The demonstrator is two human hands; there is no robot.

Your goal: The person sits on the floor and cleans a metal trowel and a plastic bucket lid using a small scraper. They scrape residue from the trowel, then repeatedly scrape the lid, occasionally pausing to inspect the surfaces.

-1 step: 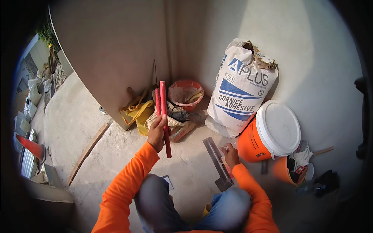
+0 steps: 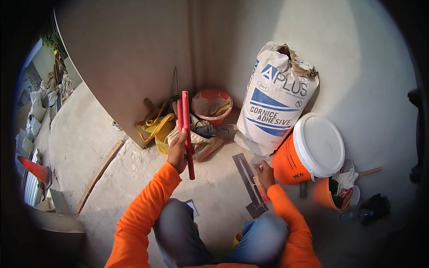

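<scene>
The left hand (image 2: 177, 152) is gripping a long red bar (image 2: 187, 134), fingers wrapped around its middle, holding it upright left of centre. The right hand (image 2: 264, 173) is clasping a flat steel trowel (image 2: 249, 184), near the orange bucket (image 2: 308, 154) and white adhesive sack (image 2: 277, 100)

red bars (image 2: 187, 134): 2 | trowel (image 2: 249, 183): 1 | sack (image 2: 275, 100): 1 | lidded bucket (image 2: 308, 152): 1

Bare plastered walls (image 2: 134, 58) meet in 1 corner above a dusty grey concrete floor (image 2: 89, 134), daylight brightening the left.
</scene>
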